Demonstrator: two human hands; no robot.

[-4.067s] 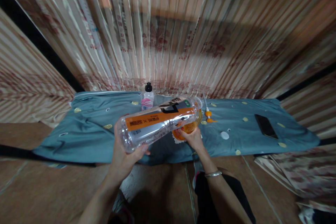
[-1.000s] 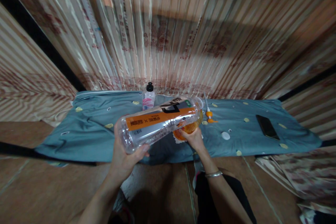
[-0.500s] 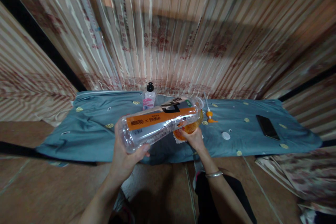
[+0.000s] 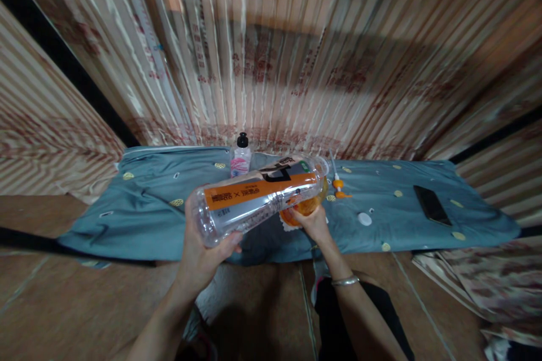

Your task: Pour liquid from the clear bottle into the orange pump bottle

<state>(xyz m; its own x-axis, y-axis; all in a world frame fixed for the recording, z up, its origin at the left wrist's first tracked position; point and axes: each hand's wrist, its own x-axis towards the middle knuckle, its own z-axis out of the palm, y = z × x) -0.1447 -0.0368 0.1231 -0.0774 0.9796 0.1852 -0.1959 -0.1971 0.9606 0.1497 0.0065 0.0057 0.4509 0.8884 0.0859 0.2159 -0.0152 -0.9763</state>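
My left hand (image 4: 207,254) is closed around the base of a large clear plastic bottle (image 4: 258,194) with an orange and grey label. The bottle lies tilted, its open neck to the right and raised above its base. Beneath the neck end, my right hand (image 4: 311,220) grips an orange, see-through bottle (image 4: 311,204), partly hidden behind the clear one. A white scalloped piece (image 4: 291,227) shows at the orange bottle's lower edge. Whether liquid passes between the two bottles cannot be made out.
A pink-labelled bottle with a black cap (image 4: 241,155) stands at the back of the blue cloth-covered surface (image 4: 148,208). To the right lie an orange pump head (image 4: 339,187) with its tube, a white round cap (image 4: 364,219) and a black phone (image 4: 432,205). Striped curtains (image 4: 271,96) hang behind.
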